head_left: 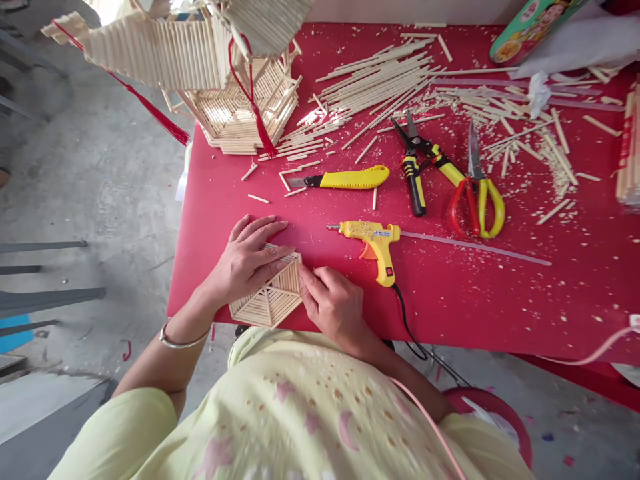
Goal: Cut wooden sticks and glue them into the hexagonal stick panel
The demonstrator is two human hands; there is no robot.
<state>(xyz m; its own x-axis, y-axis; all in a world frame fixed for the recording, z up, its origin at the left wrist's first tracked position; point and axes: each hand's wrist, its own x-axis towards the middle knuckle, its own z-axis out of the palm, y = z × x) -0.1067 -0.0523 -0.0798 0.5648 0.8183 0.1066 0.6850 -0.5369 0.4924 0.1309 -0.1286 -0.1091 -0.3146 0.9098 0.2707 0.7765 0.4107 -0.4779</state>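
Silver-bangled left hand [255, 257]: laid palm down, fingers a little spread and pointing rightward across the work; wrist and forearm rise from lower left, a bangle [181, 346] circling the arm.

Right hand [333, 300]: fingers curled, thumb and forefinger tips meeting the work's right edge; whether they pinch it cannot be told. Its forearm slants in from lower right.

Hexagonal stick panel [285, 303]: flat on the tabletop at the near edge, between the two hands, its upper left covered by the left one. One corner points toward the wearer's body; the longer, corner-to-corner axis runs from there away across the table, with spokes dividing rows of pale sticks.

Yellow glue gun [373, 237]: on its side just beyond the right hand, nozzle leftward, grip toward the wearer, a clear glue stick [475, 247] trailing rightward.

Cutting tools: a yellow utility knife [355, 178], blade left; black-and-yellow cutters [414, 180] and red-and-yellow scissors [483, 200], farther right.

Red table [525, 293]: strewn at the far side with loose sticks [380, 83] and chips.

Stick-built model [155, 53]: at the far left corner, hung with red tassels [263, 130].
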